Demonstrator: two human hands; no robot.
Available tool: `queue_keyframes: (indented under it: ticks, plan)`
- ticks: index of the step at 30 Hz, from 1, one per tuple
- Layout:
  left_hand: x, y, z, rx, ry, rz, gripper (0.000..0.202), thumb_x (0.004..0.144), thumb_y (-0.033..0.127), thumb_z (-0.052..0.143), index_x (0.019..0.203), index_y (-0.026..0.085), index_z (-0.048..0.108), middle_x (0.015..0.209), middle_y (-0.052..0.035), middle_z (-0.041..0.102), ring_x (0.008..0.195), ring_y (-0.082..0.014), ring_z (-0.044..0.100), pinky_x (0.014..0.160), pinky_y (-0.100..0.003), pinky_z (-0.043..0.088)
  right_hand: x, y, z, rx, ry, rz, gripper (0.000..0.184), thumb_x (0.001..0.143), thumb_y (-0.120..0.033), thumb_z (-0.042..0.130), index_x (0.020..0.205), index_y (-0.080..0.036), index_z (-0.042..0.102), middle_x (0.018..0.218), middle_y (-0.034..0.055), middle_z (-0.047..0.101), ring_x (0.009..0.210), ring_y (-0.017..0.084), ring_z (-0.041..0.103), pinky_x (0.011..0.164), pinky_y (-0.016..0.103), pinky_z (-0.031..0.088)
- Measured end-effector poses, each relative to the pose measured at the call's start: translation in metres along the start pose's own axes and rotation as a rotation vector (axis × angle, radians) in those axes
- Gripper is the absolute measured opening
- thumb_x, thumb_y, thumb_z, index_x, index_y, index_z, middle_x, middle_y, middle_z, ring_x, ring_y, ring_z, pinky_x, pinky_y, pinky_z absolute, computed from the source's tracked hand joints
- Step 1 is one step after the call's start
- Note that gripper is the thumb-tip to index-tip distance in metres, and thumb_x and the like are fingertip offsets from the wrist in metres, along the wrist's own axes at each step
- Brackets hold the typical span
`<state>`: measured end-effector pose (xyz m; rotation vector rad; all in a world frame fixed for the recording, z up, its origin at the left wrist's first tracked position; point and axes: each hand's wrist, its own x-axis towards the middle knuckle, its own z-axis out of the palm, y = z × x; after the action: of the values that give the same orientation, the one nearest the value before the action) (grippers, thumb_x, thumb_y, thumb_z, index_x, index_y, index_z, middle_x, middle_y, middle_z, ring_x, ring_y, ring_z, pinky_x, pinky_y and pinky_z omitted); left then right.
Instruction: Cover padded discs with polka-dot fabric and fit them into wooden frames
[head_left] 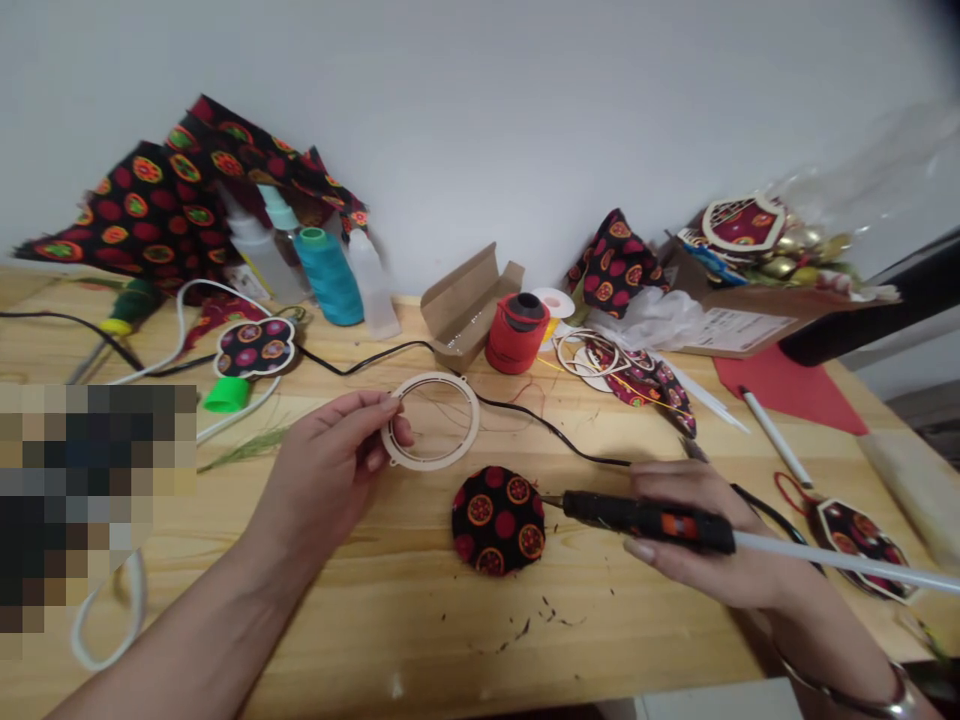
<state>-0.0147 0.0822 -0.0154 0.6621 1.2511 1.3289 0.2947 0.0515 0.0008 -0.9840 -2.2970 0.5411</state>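
Observation:
My left hand (346, 440) pinches the left edge of a pale, thin wooden ring (471, 425), held tilted above the table. In my right hand (694, 510) is a black hot glue gun (607, 512), with a long white glue stick (840, 563) coming out of its back end. Its nozzle points left, at the right edge of a round fabric-covered disc (498, 522); whether it touches cannot be made out. The disc lies on the table below the ring and bears a dark print with red and orange circles.
Behind my hands stand a teal thread cone (330, 278), a red thread spool (517, 335) and an open cardboard box (466, 310). A black cord (555, 428) crosses the table (360, 640). Patterned cloth (150, 215) leans on the wall. At right lies an octagonal ornament (862, 545).

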Motion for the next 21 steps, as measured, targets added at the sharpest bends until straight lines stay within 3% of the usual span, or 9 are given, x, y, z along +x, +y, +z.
queue_keyframes:
  ticks: [5,16,21]
  plan:
    - [0.0008,-0.0009,0.0004,0.002,0.003,0.006,0.01,0.064,0.021,0.072,0.057,0.014,0.067,0.055,-0.0013,0.063,0.045,-0.004,0.04,0.039,-0.012,0.029,0.0009,-0.001,0.0022,0.015,-0.022,-0.01,0.025,0.086,-0.035,0.061,0.064,-0.024,0.053,0.053,-0.0024,0.045,0.044,0.014,0.043,0.041,0.03,0.031]
    - [0.0007,-0.0007,-0.0011,0.0,-0.001,0.01,0.01,0.064,0.02,0.072,0.058,0.014,0.067,0.054,-0.0015,0.063,0.045,-0.0041,0.04,0.038,-0.011,0.029,-0.0017,-0.0002,0.0068,-0.075,-0.024,0.01,0.029,0.089,-0.041,0.056,0.066,-0.023,0.057,0.053,-0.0009,0.049,0.045,0.015,0.046,0.041,0.03,0.033]
    - [0.0021,-0.0018,-0.001,0.003,-0.006,0.015,0.009,0.064,0.02,0.071,0.058,0.014,0.066,0.054,-0.001,0.063,0.045,-0.0039,0.041,0.038,-0.011,0.029,-0.0008,-0.0018,0.0027,-0.076,-0.044,0.036,0.024,0.087,-0.035,0.059,0.066,-0.023,0.059,0.054,-0.0004,0.052,0.047,0.016,0.05,0.044,0.03,0.036]
